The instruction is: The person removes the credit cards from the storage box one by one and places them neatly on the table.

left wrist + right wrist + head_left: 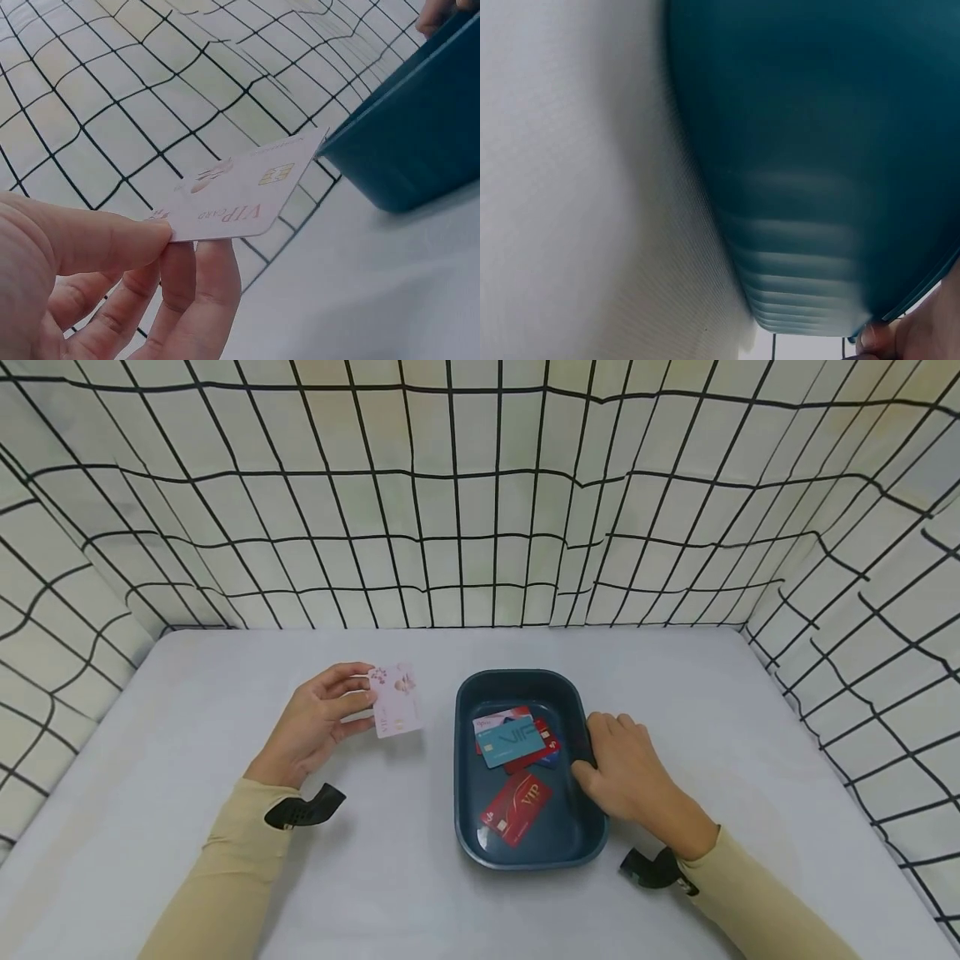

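Note:
A pale pink VIP card (396, 700) is pinched between the thumb and fingers of my left hand (318, 720), raised over the table to the left of the tray. In the left wrist view the card (240, 191) shows a gold chip and lettering. My right hand (630, 768) grips the right rim of a dark blue tray (468, 835), thumb over the edge. Inside the tray, a light blue VIP card (510, 742) overlaps several others, partly hidden. A red VIP card (517, 807) lies apart, nearer the front. Mostly the tray's outer wall (795, 150) fills the right wrist view.
A white cloth (390, 877) covers the table beneath the tray. Black wire grid panels (450, 477) stand along the back and both sides. Each wrist carries a black camera mount (303, 807).

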Motion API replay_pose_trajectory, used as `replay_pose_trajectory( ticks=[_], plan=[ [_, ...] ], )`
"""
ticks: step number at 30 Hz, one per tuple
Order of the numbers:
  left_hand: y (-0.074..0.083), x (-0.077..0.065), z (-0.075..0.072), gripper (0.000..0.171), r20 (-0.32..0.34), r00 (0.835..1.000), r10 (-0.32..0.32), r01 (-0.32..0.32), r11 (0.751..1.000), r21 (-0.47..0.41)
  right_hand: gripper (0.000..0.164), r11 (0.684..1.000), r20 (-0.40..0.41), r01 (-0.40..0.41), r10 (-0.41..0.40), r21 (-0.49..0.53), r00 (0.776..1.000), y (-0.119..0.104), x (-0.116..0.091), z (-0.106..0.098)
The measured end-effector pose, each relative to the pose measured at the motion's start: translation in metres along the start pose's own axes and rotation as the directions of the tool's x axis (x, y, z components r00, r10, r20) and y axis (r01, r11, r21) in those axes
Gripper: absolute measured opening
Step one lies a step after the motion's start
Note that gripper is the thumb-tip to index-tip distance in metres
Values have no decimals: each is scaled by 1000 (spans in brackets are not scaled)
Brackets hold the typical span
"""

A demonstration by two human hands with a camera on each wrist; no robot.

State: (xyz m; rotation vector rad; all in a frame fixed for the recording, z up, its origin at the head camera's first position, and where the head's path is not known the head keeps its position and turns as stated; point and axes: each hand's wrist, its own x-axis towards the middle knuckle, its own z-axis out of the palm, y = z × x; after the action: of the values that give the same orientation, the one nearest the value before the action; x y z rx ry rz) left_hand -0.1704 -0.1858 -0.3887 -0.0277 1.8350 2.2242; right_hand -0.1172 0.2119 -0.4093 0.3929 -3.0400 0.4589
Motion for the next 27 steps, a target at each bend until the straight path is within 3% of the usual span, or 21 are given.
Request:
replay_pose_trajectory(
  ticks=[8,18,27],
  plan=[
    [-6,4,-8,33,-19,999,-40,40,999,12,20,1000,-7,-1,0,-17,1000,0,-1,-1],
    [-13,7,-9,35,-45,997,-69,75,985,158,18,1000,-6,5,-5,-16,1000,0,-2,-2],
    [-17,11,-8,47,-28,996,-89,93,974,205,21,999,-2,3,-4,-43,1000,-4,-3,-5]
  ],
)
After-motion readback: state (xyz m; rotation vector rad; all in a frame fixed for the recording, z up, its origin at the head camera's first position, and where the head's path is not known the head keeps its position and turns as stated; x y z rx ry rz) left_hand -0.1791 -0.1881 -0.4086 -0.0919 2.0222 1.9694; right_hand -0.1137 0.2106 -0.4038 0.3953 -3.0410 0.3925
